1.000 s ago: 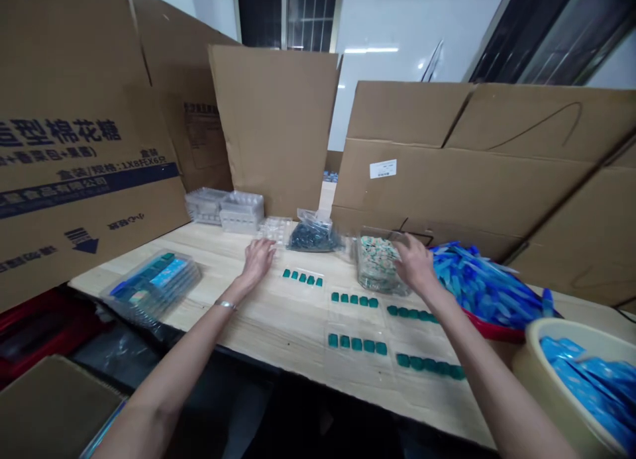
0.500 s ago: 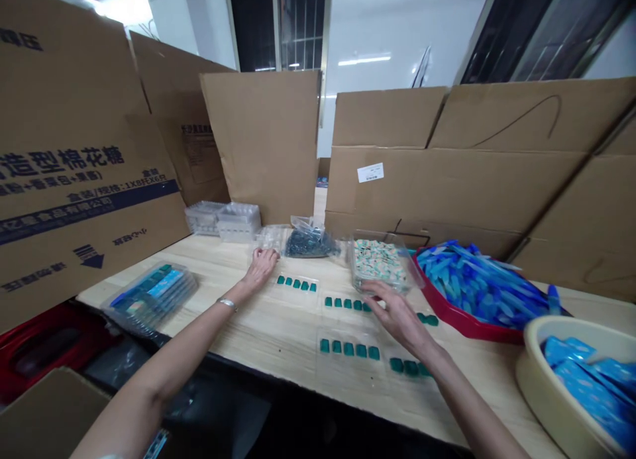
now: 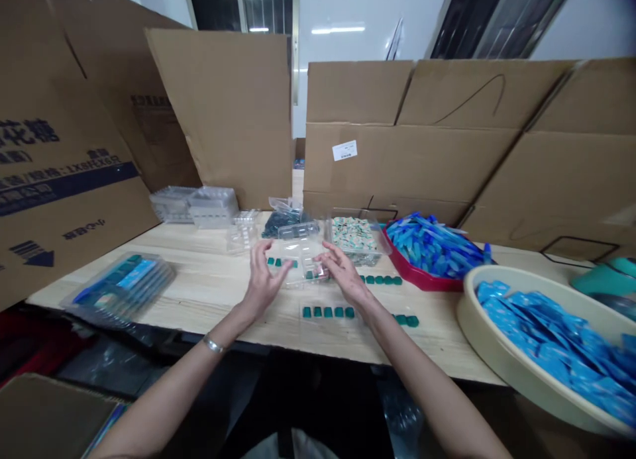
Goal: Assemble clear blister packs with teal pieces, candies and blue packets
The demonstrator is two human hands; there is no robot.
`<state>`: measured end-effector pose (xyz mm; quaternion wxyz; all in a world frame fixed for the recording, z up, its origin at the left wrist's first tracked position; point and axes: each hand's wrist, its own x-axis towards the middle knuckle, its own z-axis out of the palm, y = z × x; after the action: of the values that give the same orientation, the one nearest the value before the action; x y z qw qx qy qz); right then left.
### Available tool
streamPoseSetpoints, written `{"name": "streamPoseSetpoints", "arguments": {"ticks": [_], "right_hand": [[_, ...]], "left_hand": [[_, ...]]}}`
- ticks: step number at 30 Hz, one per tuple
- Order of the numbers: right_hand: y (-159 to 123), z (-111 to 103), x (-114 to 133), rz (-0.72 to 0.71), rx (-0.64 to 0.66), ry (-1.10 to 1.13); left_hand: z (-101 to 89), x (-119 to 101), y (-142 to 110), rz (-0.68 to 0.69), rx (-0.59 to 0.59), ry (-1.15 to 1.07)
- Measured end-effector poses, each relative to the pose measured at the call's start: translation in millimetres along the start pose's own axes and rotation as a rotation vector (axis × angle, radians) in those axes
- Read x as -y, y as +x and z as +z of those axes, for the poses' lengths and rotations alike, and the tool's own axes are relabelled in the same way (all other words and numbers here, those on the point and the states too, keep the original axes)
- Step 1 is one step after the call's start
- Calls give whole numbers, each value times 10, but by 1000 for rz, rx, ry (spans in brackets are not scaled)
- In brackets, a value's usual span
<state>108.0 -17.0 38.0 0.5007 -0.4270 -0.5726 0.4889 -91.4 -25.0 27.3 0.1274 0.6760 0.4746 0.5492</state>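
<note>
A clear plastic tray is held tilted above the table between my two hands. My right hand pinches its right side. My left hand is at the tray's left side, thumb and fingers apart in a curve; whether it touches the edge is hard to see. Behind and below, green blocks show in a row, partly covered by the tray and hands. Nearer me, another clear tray holds a row of green blocks. More green blocks lie right of my right hand.
At the back stand stacked clear trays, a bag of dark pieces and a box of small printed packets. A red basin holds blue sticks; a cream basin holds blue packets. Filled packs lie left. Cardboard walls the back.
My left hand has come back from beside the clear trays toward the middle. My right hand has moved left, and a clear tray is now raised between them. The view has shifted right.
</note>
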Motion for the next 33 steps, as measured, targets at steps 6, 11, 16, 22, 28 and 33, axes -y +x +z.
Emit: {"name": "streamPoseSetpoints", "arguments": {"ticks": [6,11,16,22,28,33], "right_hand": [[-222,-430,184,13,97,-127],[-269,-545,303,23,251,-250],[-164,-703,332,-43,33,-439],[-232,-1009,89,-257,-164,-881],[296,-1330,-121,-294,-288,-1053],[997,-1480,-197,-87,-86,-1187]], "left_hand": [[-63,16,323,-684,330,-928],[-9,-114,375,-738,731,-1000],[153,-60,354,-726,772,-963],[276,290,501,-806,268,-1060],[515,385,440,-861,410,-1028],[581,422,284,-866,531,-1032]]}}
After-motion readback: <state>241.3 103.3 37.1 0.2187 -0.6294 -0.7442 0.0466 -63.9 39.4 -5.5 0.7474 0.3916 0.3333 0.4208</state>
